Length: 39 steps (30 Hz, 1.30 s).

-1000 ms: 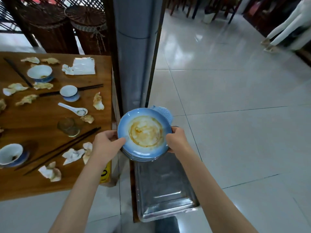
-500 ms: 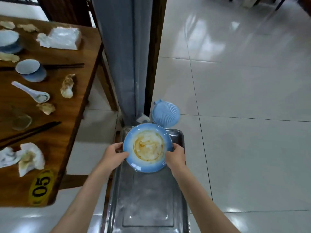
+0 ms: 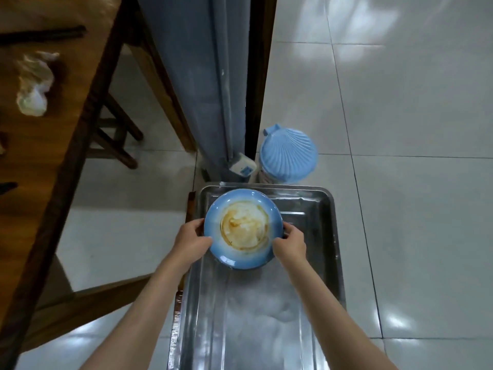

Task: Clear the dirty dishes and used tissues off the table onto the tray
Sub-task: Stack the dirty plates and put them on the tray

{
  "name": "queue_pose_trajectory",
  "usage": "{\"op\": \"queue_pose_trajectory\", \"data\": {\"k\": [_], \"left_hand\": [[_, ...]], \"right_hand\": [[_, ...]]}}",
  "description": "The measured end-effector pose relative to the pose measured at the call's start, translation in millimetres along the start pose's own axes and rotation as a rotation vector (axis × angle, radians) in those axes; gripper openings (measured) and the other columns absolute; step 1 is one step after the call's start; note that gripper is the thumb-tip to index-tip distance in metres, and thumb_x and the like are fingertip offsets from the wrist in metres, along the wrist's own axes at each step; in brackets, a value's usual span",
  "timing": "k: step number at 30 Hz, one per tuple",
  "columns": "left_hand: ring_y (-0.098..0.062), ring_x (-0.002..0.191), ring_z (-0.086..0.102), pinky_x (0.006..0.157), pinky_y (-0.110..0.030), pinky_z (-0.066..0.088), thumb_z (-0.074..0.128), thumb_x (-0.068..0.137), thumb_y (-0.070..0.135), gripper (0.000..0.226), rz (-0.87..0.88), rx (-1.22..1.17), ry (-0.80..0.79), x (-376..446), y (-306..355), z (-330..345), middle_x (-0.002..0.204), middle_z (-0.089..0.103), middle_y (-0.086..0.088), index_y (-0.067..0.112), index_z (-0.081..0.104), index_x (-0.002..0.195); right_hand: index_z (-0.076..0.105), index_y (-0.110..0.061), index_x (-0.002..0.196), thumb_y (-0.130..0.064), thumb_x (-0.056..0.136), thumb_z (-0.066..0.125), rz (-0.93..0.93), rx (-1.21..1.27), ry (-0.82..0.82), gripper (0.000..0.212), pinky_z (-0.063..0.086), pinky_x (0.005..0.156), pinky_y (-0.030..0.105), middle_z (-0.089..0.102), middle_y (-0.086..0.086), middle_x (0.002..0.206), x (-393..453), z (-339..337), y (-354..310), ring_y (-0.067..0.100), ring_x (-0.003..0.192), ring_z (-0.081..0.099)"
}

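Note:
A blue plate (image 3: 244, 259) smeared with brown sauce is over the far left part of the steel tray (image 3: 317, 228). From frame to frame it looks like the top of a small stack, though the lower plates are hidden now. My left hand (image 3: 190, 240) grips its left rim and my right hand (image 3: 289, 243) grips its right rim. Whether the plate touches the tray floor I cannot tell. A crumpled used tissue (image 3: 33, 84) lies on the wooden table (image 3: 48, 161) at the upper left, beside black chopsticks (image 3: 42, 36).
A light blue shell-shaped lid on a container (image 3: 289, 156) stands on the floor just beyond the tray. A grey pillar (image 3: 192, 76) and a dark post rise behind it. Table legs and a stool frame (image 3: 117, 140) are left of the tray. White floor tiles spread to the right.
Both hands have carried the plate from beside the table down and forward over the tray. My view has tilted down, so most of the table has left the frame.

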<state>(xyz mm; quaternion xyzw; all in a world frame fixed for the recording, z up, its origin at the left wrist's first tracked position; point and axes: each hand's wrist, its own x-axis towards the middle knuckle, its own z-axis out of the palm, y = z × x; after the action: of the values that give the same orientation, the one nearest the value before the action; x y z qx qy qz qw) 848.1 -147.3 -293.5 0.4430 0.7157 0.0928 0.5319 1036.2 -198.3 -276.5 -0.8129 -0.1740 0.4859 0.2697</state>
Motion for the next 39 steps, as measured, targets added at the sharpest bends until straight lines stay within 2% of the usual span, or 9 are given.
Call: {"op": "queue_pose_trajectory", "data": {"k": [5,10,15,21,26,30,34,37,39], "left_hand": [[-0.023,0.1,0.056,0.084,-0.033,0.048,0.058,0.077,-0.005,0.051,-0.006,0.051,0.081,15,-3,9,0.112,0.061,-0.006,0.013,0.057,0.125],[-0.018,0.092,0.054,0.069,-0.025,0.041,0.058,0.08,-0.002,0.044,0.022,0.108,0.091,17,-3,15,0.098,0.056,0.003,0.016,0.059,0.12],[-0.014,0.091,0.049,0.063,-0.017,0.037,0.058,0.082,-0.002,0.047,0.027,0.11,0.11,16,-3,19,0.113,0.061,-0.003,0.015,0.057,0.125],[-0.02,0.108,0.054,0.08,-0.025,0.046,0.057,0.085,-0.001,0.049,0.015,0.063,0.145,10,-1,22,0.124,0.059,-0.007,0.013,0.051,0.132],[-0.026,0.119,0.053,0.099,-0.036,0.044,0.06,0.085,0.0,0.055,0.022,0.063,0.194,-2,0,20,0.133,0.054,-0.01,0.009,0.046,0.137],[-0.026,0.126,0.047,0.105,-0.039,0.04,0.067,0.082,0.004,0.062,0.056,0.11,0.182,-24,10,11,0.138,0.049,-0.012,0.009,0.042,0.139],[-0.024,0.124,0.048,0.102,-0.035,0.039,0.074,0.077,0.008,0.067,0.153,0.158,0.149,-57,30,-2,0.135,0.052,-0.008,0.013,0.045,0.137],[-0.019,0.121,0.049,0.092,-0.023,0.037,0.074,0.077,0.011,0.066,0.236,0.144,0.125,-86,47,-12,0.133,0.053,-0.004,0.017,0.046,0.137],[-0.014,0.117,0.049,0.085,-0.014,0.033,0.074,0.077,0.011,0.067,0.297,0.145,0.13,-105,57,-19,0.132,0.053,-0.002,0.018,0.045,0.137]], "right_hand": [[0.06,-0.017,0.119,0.009,0.078,0.044,0.023,0.009,0.014,0.052,0.048,0.077,0.029,0.064,-0.001,0.101,22,18,7,0.017,0.092,0.057],[0.061,-0.018,0.118,0.009,0.077,0.041,0.053,0.007,0.037,0.053,0.05,0.078,0.031,0.06,-0.007,0.088,32,24,13,0.017,0.089,0.057],[0.06,-0.017,0.119,0.011,0.077,0.041,0.073,0.012,0.058,0.054,0.052,0.081,0.033,0.062,-0.001,0.097,35,27,14,0.018,0.093,0.057],[0.057,-0.017,0.122,0.011,0.08,0.041,0.105,0.059,0.055,0.054,0.055,0.081,0.037,0.06,-0.002,0.099,36,28,13,0.018,0.093,0.057],[0.031,-0.019,0.145,0.003,0.082,0.054,0.099,0.01,-0.017,0.07,0.047,0.097,0.046,0.051,0.006,0.135,24,20,13,0.025,0.12,0.051],[0.02,-0.017,0.149,-0.011,0.081,0.069,-0.018,-0.164,-0.029,0.084,0.035,0.109,0.04,0.037,0.007,0.148,-2,1,0,0.024,0.134,0.036],[0.02,-0.017,0.149,-0.017,0.077,0.076,-0.17,-0.195,-0.028,0.09,0.03,0.107,0.033,0.035,0.005,0.148,-41,-23,-23,0.021,0.136,0.033],[0.021,-0.019,0.148,-0.017,0.076,0.077,-0.28,-0.183,-0.045,0.091,0.031,0.106,0.028,0.035,0.003,0.149,-74,-40,-41,0.018,0.136,0.034],[0.021,-0.021,0.148,-0.018,0.076,0.076,-0.339,-0.184,-0.062,0.091,0.03,0.097,0.019,0.035,-0.001,0.148,-96,-49,-49,0.015,0.135,0.034]]}}
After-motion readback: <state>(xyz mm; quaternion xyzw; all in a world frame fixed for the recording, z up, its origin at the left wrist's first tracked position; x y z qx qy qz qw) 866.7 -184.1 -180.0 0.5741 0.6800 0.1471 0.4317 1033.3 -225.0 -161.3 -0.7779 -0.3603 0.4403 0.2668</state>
